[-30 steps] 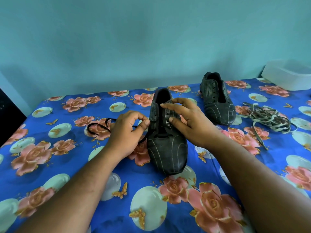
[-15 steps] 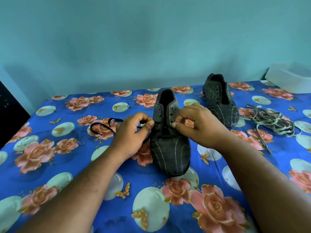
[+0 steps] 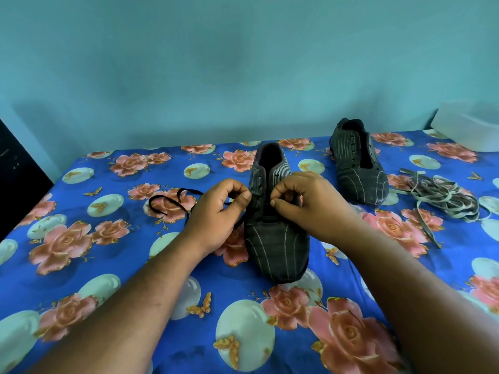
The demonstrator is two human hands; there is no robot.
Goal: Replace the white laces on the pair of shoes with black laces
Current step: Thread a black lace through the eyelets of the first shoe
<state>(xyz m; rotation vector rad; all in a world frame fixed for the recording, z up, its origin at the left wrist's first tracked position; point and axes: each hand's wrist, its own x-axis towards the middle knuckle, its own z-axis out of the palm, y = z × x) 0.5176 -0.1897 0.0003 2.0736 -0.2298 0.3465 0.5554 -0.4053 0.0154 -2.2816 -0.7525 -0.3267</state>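
Near shoe (image 3: 275,238) lies lengthwise, toe toward the camera, left hand (image 3: 216,217) pinching the black lace (image 3: 167,203), right hand (image 3: 307,206) pinching at the eyelets.

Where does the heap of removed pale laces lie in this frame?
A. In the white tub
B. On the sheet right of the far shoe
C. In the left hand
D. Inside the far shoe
B: the pale laces lie tangled on the floral sheet, right of the far shoe.
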